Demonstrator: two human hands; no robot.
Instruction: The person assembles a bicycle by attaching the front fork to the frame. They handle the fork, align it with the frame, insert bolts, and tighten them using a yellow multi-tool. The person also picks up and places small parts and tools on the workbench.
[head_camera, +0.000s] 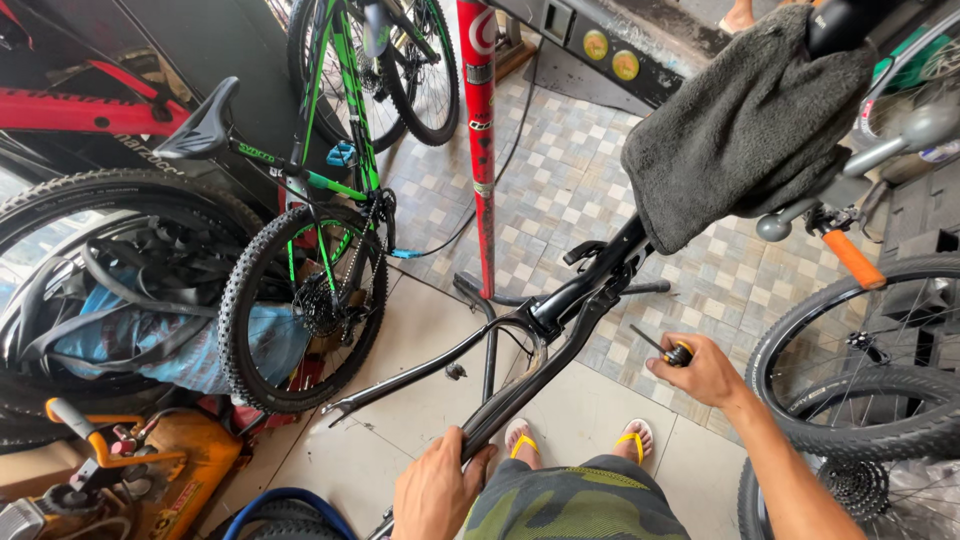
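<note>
So I've got my left hand wrapped around the lower end of a black bike frame, fingers closed on the stay right in front of my knees. The frame runs up and away from me at a slant, with its bare rear dropouts sticking out to the left over the tile floor, no wheel in them. A dark grey towel is draped over the upper part of the frame.

My right hand is closed around a small screwdriver with a black and yellow handle, tip pointing up toward the frame, close to it but not touching.

Around me: a green and black mountain bike parked off to the left, a red stand pole just behind the frame, and another wheel on my right. My feet are in yellow flip-flops just below.
</note>
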